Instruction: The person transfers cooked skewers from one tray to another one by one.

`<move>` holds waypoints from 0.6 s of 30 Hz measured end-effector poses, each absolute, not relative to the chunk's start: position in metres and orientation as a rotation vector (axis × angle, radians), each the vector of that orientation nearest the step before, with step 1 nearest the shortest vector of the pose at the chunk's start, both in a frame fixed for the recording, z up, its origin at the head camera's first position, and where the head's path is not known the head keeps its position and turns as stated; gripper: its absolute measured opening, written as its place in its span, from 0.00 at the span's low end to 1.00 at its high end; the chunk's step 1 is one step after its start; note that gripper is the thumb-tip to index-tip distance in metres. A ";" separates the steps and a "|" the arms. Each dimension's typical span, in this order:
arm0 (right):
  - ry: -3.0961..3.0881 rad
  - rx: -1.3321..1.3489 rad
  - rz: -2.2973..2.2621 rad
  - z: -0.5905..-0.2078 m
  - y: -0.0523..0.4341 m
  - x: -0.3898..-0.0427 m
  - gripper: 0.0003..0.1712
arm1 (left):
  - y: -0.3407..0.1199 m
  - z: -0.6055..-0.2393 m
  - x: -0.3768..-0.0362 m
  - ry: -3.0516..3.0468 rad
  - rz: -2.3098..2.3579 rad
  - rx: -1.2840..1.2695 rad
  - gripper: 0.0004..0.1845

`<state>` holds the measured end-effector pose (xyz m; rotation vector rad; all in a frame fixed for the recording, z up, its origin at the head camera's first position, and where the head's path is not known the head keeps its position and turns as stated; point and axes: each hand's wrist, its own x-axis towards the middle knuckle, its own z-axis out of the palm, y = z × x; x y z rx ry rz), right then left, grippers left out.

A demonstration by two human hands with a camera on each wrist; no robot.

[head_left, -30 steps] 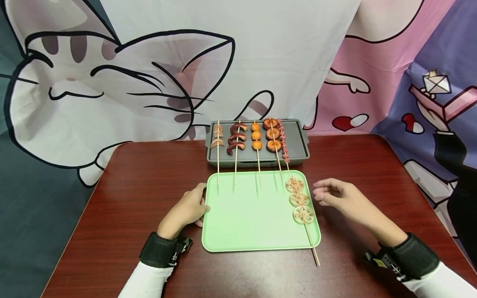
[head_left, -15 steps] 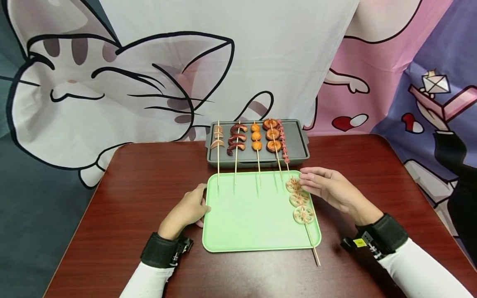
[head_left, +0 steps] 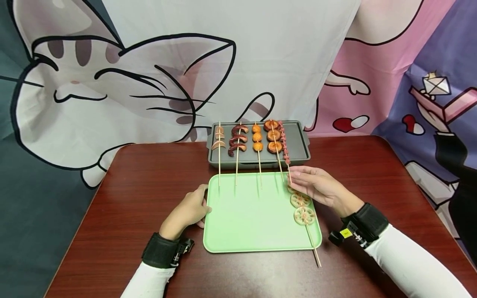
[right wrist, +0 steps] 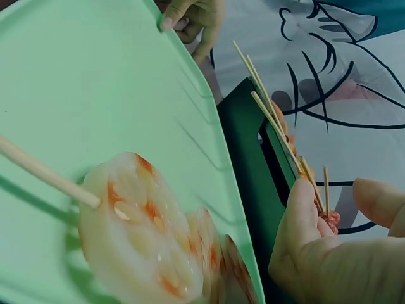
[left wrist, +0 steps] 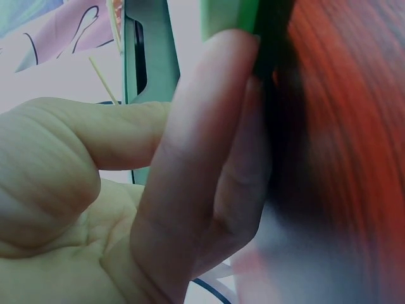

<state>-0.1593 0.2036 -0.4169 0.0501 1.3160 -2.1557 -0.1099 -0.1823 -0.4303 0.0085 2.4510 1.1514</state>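
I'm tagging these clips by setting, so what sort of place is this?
Probably a staged tabletop set for grilling, not a real kitchen: a red-brown table holds a grey griddle pan of skewers and a green tray, with a cartoon cat backdrop hung behind.

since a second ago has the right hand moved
Yes. The right hand has moved left and away from the person, from beside the green tray to over its far right corner, fingertips now at the stick of the rightmost skewer.
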 end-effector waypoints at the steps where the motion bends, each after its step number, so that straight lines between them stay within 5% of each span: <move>1: 1.310 0.049 -2.156 -0.417 0.202 -0.160 0.21 | -0.182 -0.431 -0.110 2.450 1.153 0.008 0.38; 18: 1.358 0.092 -2.172 -0.419 0.193 -0.164 0.11 | -0.181 -0.429 -0.110 2.457 1.146 0.007 0.38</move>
